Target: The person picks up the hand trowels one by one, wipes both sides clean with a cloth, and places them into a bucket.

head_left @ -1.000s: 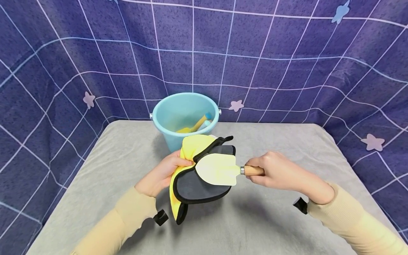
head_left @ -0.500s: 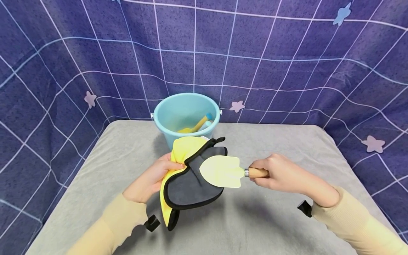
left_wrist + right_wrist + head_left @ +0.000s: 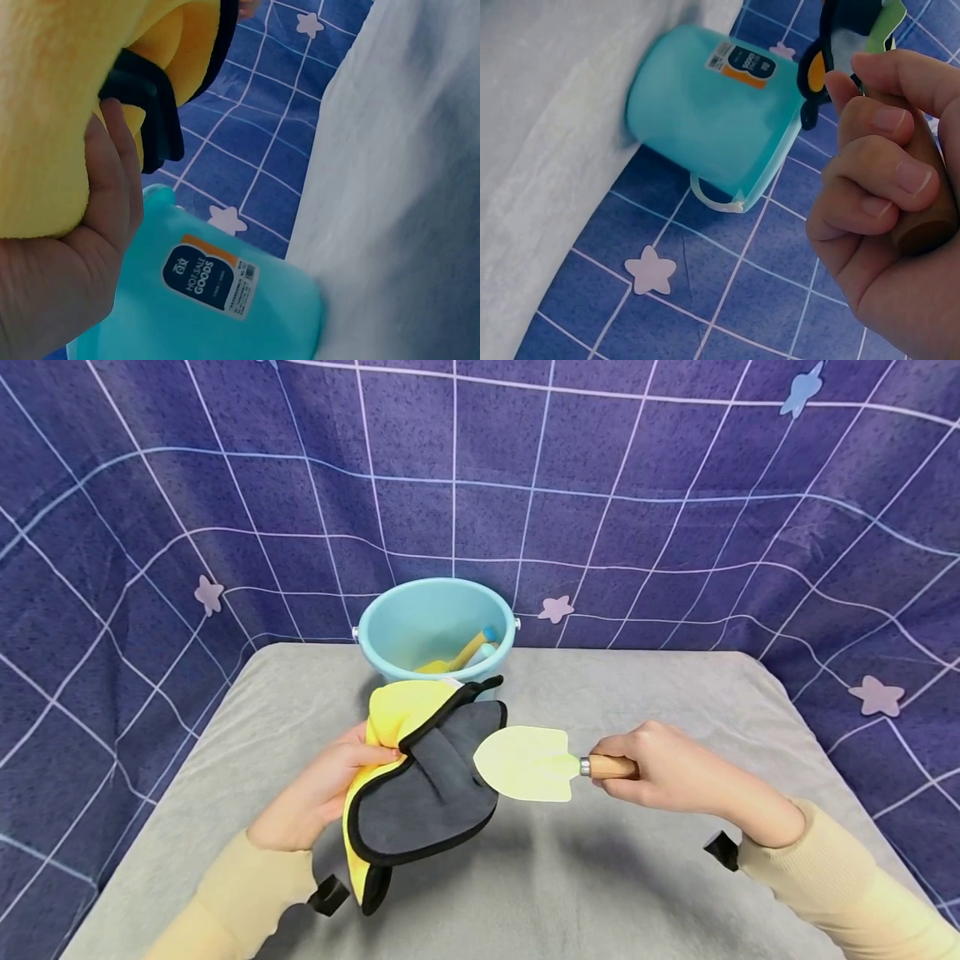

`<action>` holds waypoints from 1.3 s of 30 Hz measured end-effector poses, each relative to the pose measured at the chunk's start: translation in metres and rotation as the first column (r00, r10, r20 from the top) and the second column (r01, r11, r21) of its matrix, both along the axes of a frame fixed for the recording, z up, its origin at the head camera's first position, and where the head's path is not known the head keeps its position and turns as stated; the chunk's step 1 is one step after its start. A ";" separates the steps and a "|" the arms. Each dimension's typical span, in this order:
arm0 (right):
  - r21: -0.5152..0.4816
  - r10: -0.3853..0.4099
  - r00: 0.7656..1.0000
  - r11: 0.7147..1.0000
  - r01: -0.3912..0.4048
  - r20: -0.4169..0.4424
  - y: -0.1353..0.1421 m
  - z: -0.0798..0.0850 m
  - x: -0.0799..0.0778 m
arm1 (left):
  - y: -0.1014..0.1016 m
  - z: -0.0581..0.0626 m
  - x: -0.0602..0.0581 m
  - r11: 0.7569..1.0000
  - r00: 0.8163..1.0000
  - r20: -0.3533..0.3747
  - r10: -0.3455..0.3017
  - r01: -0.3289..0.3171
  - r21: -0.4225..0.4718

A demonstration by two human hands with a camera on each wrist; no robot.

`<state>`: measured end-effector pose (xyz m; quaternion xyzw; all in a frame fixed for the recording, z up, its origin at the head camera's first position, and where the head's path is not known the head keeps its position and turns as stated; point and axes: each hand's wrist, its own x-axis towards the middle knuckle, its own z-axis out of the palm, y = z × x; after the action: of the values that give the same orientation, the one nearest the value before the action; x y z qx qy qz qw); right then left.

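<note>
In the head view my left hand [image 3: 318, 789] pinches a floppy padded cloth piece [image 3: 420, 806], dark grey on one face, yellow and plush on the other, with black edging. Its yellow side [image 3: 45, 120] fills much of the left wrist view, thumb and fingers around a fold. My right hand [image 3: 667, 772] grips the wooden handle [image 3: 926, 221] of a hand trowel [image 3: 525, 764], fingers curled round it. The trowel's pale yellow-green blade points left, its tip overlapping the cloth's right edge in the head view. Both things are held above the grey-covered table.
A light blue bucket [image 3: 420, 610] stands behind the hands at the table's back. Inside lie a yellow long-handled thing [image 3: 468, 652] with a blue end and a pale blue piece. A purple gridded curtain [image 3: 637, 460] with stars surrounds the grey table cover [image 3: 645, 885].
My left hand has carried the cloth piece left, away from the trowel. The trowel has shifted slightly right, so its blade now overlaps only the cloth's edge.
</note>
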<state>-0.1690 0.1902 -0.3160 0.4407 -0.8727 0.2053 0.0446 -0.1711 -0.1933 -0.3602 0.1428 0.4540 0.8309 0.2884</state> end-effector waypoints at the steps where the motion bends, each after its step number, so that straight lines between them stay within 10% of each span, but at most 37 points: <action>1: 0.001 0.001 1.000 1.000 -0.001 -0.004 0.000 0.000 0.000 | -0.001 0.001 0.001 1.000 1.000 -0.005 -0.005 0.006 0.015; 26: 0.050 -0.028 0.998 0.998 0.030 -0.054 0.008 -0.007 -0.002 | -0.026 0.008 0.011 0.984 0.994 -0.086 -0.062 0.076 0.159; 39: 0.055 -0.059 0.996 0.996 0.063 -0.072 0.009 -0.003 -0.002 | -0.026 0.001 0.006 0.994 0.995 -0.077 0.057 -0.064 -0.093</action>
<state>-0.1710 0.1994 -0.3186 0.4220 -0.8892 0.1629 0.0690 -0.1650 -0.2193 -0.3596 0.1458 0.5075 0.8108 0.2525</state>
